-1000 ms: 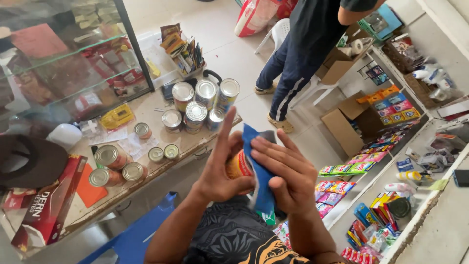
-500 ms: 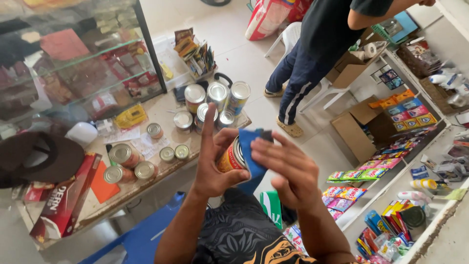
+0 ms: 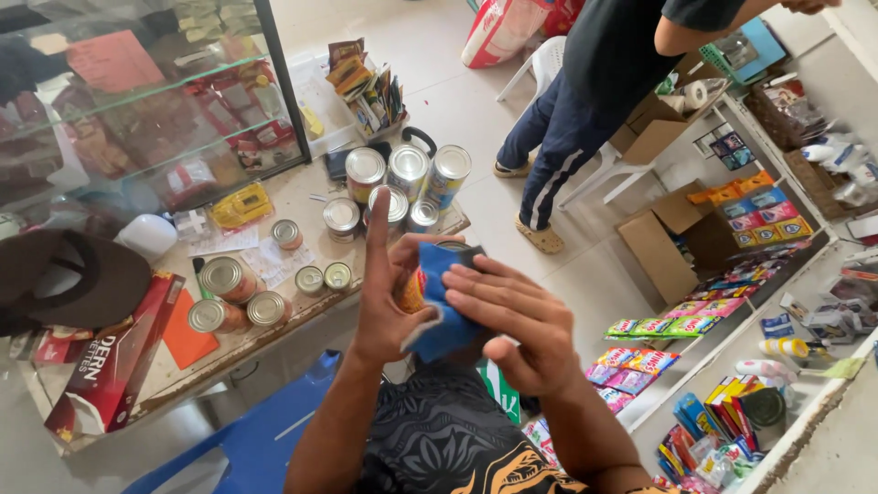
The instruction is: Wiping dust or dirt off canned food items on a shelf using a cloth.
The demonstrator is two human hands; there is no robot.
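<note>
My left hand (image 3: 389,293) grips a tin can (image 3: 413,291) with a yellow and red label, index finger pointing up. My right hand (image 3: 517,320) presses a blue cloth (image 3: 448,311) against the can's side and wraps it around. Both hands are held above my lap, in front of the counter's edge. The cloth hides most of the can.
A counter (image 3: 274,311) on the left carries several tin cans (image 3: 402,178), a red carton (image 3: 114,366), a dark cap (image 3: 69,279) and a glass display case (image 3: 137,101). Another person (image 3: 594,101) stands by a white chair. Open cardboard boxes (image 3: 668,242) and shelves of packets (image 3: 732,366) lie right.
The cloth has moved over the can, covering more of it now. My view has shifted slightly; the standing person has barely moved.
</note>
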